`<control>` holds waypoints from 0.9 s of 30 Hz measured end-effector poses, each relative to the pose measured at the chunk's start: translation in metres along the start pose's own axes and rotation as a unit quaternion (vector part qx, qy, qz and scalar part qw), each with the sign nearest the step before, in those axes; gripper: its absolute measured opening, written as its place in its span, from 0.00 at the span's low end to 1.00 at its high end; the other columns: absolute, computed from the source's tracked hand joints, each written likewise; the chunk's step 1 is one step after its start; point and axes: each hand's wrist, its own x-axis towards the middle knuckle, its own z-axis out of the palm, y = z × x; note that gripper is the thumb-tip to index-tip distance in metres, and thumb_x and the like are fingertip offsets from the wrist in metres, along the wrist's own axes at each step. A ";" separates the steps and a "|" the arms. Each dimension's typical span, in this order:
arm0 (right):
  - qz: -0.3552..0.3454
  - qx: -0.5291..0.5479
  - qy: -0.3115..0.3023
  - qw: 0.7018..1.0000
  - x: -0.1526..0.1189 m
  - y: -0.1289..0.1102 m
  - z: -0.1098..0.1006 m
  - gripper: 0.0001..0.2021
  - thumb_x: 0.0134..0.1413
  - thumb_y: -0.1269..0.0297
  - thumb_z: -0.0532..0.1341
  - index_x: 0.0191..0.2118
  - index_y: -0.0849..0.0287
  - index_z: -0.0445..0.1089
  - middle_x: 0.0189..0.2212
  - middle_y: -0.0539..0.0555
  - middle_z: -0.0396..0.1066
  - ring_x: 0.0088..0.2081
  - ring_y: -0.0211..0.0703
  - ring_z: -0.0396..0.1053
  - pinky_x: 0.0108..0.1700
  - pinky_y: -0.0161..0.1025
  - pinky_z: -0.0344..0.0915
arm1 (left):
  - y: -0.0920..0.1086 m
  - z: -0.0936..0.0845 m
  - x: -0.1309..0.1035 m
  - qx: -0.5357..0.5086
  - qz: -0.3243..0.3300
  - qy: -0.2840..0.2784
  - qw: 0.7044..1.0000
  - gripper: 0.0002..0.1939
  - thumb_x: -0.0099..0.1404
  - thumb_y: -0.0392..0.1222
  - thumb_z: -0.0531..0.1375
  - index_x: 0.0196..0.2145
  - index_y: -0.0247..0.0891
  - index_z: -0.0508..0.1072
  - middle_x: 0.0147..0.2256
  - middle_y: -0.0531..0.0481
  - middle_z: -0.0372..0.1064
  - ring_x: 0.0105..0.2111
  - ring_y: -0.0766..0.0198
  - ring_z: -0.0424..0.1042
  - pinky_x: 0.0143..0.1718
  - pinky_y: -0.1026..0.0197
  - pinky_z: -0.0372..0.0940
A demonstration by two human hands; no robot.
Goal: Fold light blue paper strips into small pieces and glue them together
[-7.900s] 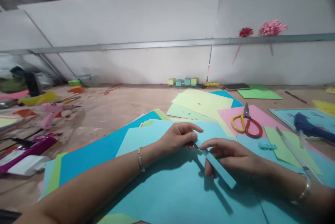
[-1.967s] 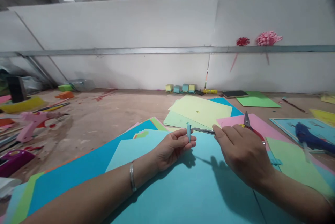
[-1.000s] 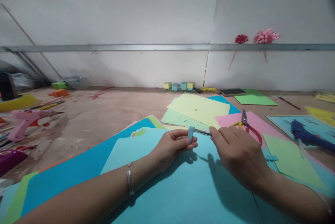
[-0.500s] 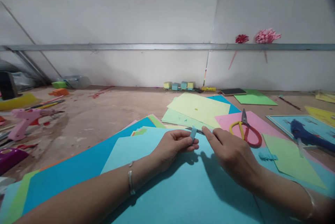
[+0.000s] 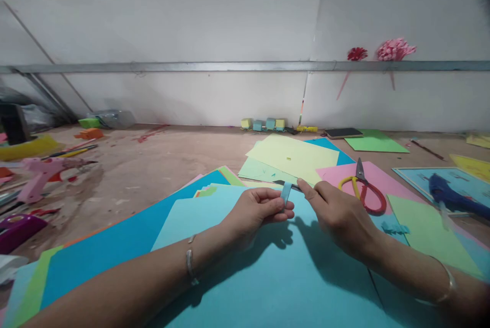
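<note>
Pinching a small light-blue paper strip [image 5: 286,192] between thumb and fingers, the left hand [image 5: 254,210] has its near end; the strip tilts above the large light-blue sheet [image 5: 268,277], mid-scene, its far end free; the right hand [image 5: 339,210] is wrapped round a thin knife [image 5: 278,182], the handle largely hidden, the blade crossing at the strip with its tip showing to the left — actual contact cannot be told; the strip is judged very light, bendable, easily creased or nicked, and unlikely to slip; best hold is a gentle pinch at the near end — clear of the blade; the knife, stiff and probably smooth, calls for a firm grip on its handle.
</note>
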 end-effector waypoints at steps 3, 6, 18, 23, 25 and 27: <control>0.005 0.004 0.005 1.000 0.001 0.000 -0.001 0.16 0.64 0.79 0.49 0.53 0.71 0.67 0.23 0.50 0.62 0.22 0.37 0.54 0.23 0.37 0.42 | 0.000 0.001 -0.001 0.001 -0.002 0.011 1.000 0.11 0.50 0.34 0.74 0.31 0.30 0.77 0.29 0.41 0.79 0.27 0.62 0.79 0.35 0.63 0.73; -0.008 0.003 0.013 1.000 0.001 -0.003 -0.003 0.15 0.65 0.78 0.49 0.53 0.71 0.67 0.22 0.50 0.62 0.22 0.38 0.54 0.23 0.38 0.44 | -0.003 0.001 -0.002 0.008 -0.013 0.028 0.999 0.08 0.52 0.31 0.72 0.29 0.29 0.77 0.29 0.40 0.79 0.26 0.62 0.78 0.34 0.63 0.72; 0.000 0.019 0.001 1.000 0.000 0.005 -0.002 0.17 0.64 0.79 0.48 0.53 0.70 0.68 0.22 0.51 0.64 0.22 0.36 0.54 0.22 0.37 0.43 | -0.002 0.004 -0.003 0.020 0.007 0.024 0.999 0.11 0.51 0.35 0.73 0.30 0.30 0.77 0.29 0.43 0.79 0.27 0.63 0.78 0.32 0.65 0.72; 0.026 0.045 -0.051 0.997 -0.007 0.010 0.007 0.16 0.63 0.73 0.53 0.53 0.67 0.70 0.24 0.53 0.68 0.22 0.37 0.60 0.23 0.36 0.44 | -0.006 0.003 0.002 0.004 0.033 0.118 0.992 0.05 0.57 0.28 0.68 0.31 0.30 0.76 0.30 0.42 0.79 0.28 0.66 0.79 0.32 0.69 0.72; 0.135 0.095 -0.110 0.980 -0.006 0.015 0.009 0.16 0.60 0.70 0.55 0.51 0.65 0.73 0.26 0.56 0.71 0.23 0.39 0.63 0.23 0.36 0.44 | -0.006 0.002 0.004 0.014 0.055 0.123 0.991 0.03 0.58 0.28 0.66 0.31 0.30 0.76 0.29 0.43 0.79 0.28 0.66 0.78 0.32 0.69 0.72; 0.234 0.171 -0.162 0.943 -0.002 0.020 0.009 0.13 0.58 0.68 0.55 0.43 0.63 0.76 0.27 0.56 0.73 0.25 0.41 0.66 0.24 0.35 0.48 | -0.005 0.001 0.004 0.043 0.070 0.105 0.991 0.02 0.58 0.28 0.65 0.31 0.30 0.76 0.28 0.44 0.79 0.28 0.66 0.78 0.30 0.68 0.72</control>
